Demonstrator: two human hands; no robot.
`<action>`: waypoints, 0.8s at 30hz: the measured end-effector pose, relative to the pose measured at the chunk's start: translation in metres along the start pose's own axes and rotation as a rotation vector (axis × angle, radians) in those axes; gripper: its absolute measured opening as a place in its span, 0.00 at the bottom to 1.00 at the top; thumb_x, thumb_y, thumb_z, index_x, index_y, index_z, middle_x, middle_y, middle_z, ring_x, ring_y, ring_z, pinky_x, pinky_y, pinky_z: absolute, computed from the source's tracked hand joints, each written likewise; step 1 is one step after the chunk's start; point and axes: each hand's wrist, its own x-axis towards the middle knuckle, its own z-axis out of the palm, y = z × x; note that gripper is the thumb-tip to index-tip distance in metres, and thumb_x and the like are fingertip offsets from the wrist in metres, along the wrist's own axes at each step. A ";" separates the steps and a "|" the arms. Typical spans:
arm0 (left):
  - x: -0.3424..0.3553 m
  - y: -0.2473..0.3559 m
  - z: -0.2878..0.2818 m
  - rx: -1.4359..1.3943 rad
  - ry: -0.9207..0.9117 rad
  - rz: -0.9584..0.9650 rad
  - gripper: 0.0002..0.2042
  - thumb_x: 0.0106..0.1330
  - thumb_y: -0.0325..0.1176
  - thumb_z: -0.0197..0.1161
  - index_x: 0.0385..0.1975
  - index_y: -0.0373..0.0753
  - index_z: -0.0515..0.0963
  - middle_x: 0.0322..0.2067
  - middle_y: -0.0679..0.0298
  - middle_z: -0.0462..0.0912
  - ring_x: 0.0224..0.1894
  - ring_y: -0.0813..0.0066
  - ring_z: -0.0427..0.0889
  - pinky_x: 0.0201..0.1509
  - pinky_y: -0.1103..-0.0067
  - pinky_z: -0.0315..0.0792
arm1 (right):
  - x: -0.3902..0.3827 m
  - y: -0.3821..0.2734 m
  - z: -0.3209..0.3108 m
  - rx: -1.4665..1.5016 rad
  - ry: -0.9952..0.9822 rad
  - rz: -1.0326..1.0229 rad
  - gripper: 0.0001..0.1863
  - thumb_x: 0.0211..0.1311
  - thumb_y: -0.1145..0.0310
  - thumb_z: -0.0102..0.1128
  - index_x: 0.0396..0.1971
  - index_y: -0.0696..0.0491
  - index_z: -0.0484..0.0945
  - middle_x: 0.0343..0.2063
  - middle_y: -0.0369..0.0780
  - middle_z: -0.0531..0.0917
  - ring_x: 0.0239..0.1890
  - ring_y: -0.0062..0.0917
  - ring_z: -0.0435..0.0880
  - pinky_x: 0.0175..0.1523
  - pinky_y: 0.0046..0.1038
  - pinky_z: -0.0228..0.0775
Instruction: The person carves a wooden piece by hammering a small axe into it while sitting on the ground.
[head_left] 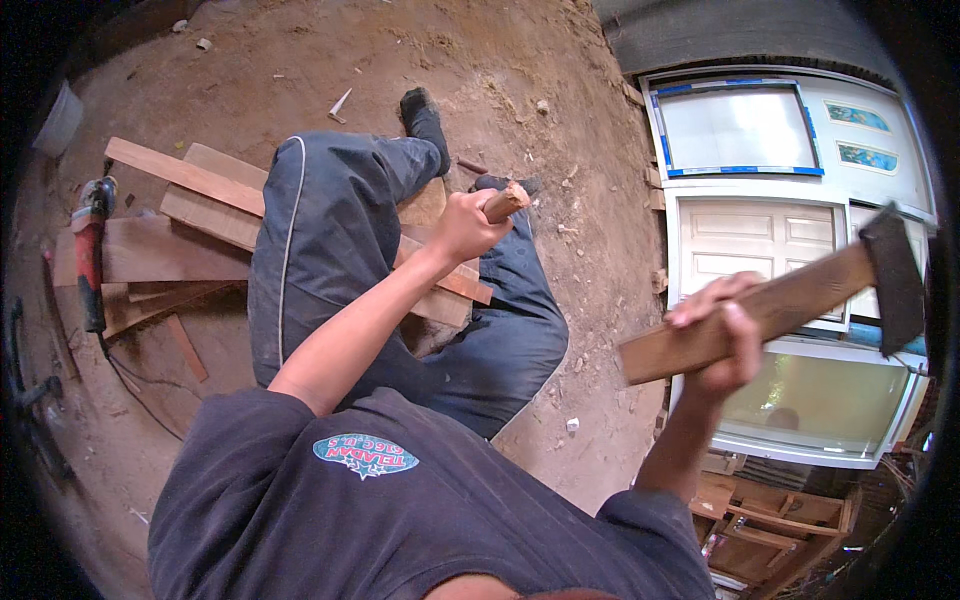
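My left hand (467, 230) is closed around a short wooden stick (508, 201), whose rough, pale end sticks out beyond my fingers above my lap. Off to the right, my right hand (735, 335) is raised and grips a hatchet (805, 292) by its thick, squared wooden handle. The hatchet's dark, flat metal head (896, 280) points away to the right, apart from the stick. Below my left hand, wooden boards (462, 287) lie across between my legs, partly hidden by my forearm and trousers.
More planks (190, 180) are stacked on the dirt floor (590, 230) to my left. Beside them stands a red and black angle grinder (90, 255) with its cord trailing. White door panels (757, 235) and a wooden frame (780, 520) are on the right.
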 end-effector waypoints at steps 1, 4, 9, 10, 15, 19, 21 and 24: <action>-0.001 -0.001 -0.006 0.018 0.008 -0.009 0.12 0.52 0.33 0.69 0.34 0.35 0.81 0.27 0.51 0.83 0.28 0.60 0.85 0.33 0.70 0.75 | -0.006 0.019 0.010 -0.037 -0.036 0.043 0.15 0.56 0.65 0.51 0.39 0.59 0.67 0.25 0.42 0.76 0.25 0.26 0.78 0.33 0.27 0.74; 0.000 0.006 0.006 -0.095 0.082 0.063 0.09 0.50 0.32 0.66 0.25 0.34 0.77 0.23 0.49 0.80 0.28 0.49 0.82 0.29 0.67 0.74 | -0.058 0.080 0.017 -0.349 -0.285 0.546 0.15 0.55 0.66 0.59 0.38 0.60 0.71 0.22 0.42 0.78 0.23 0.25 0.80 0.30 0.28 0.75; 0.001 0.007 -0.002 0.068 0.090 0.122 0.11 0.53 0.33 0.67 0.34 0.36 0.81 0.26 0.51 0.83 0.29 0.59 0.85 0.32 0.70 0.75 | -0.044 0.053 0.017 -0.069 -0.157 0.720 0.17 0.53 0.67 0.63 0.39 0.61 0.72 0.19 0.41 0.78 0.17 0.26 0.78 0.25 0.27 0.78; -0.001 -0.001 -0.005 0.012 0.083 0.054 0.11 0.53 0.33 0.67 0.34 0.36 0.80 0.26 0.51 0.82 0.29 0.58 0.85 0.32 0.69 0.74 | -0.033 0.036 0.017 -0.056 -0.161 0.616 0.19 0.52 0.65 0.62 0.39 0.61 0.71 0.18 0.40 0.77 0.17 0.26 0.78 0.24 0.27 0.77; 0.000 0.006 0.000 -0.066 0.105 0.084 0.07 0.50 0.31 0.66 0.26 0.35 0.77 0.23 0.49 0.80 0.28 0.49 0.83 0.29 0.66 0.74 | 0.015 -0.030 -0.008 0.047 0.018 -0.069 0.18 0.55 0.66 0.50 0.42 0.59 0.62 0.20 0.42 0.72 0.22 0.30 0.77 0.31 0.31 0.77; -0.002 0.007 -0.004 -0.024 0.101 0.072 0.08 0.51 0.31 0.66 0.25 0.35 0.76 0.23 0.49 0.80 0.28 0.48 0.82 0.29 0.65 0.74 | 0.009 0.002 -0.005 0.004 0.012 -0.016 0.18 0.57 0.68 0.51 0.46 0.60 0.63 0.23 0.43 0.76 0.23 0.30 0.79 0.32 0.30 0.76; -0.004 0.001 -0.003 -0.020 0.098 0.061 0.08 0.51 0.31 0.66 0.26 0.35 0.76 0.23 0.49 0.80 0.28 0.48 0.82 0.29 0.65 0.74 | -0.013 0.037 0.004 -0.128 -0.100 0.350 0.18 0.56 0.69 0.55 0.44 0.60 0.64 0.24 0.44 0.78 0.21 0.30 0.80 0.30 0.30 0.76; -0.006 0.003 0.005 0.002 0.069 0.129 0.10 0.52 0.32 0.68 0.32 0.35 0.80 0.24 0.49 0.81 0.29 0.51 0.84 0.31 0.69 0.74 | -0.045 0.083 0.012 -0.129 -0.351 0.954 0.18 0.55 0.70 0.63 0.39 0.62 0.65 0.23 0.45 0.79 0.19 0.29 0.81 0.26 0.33 0.77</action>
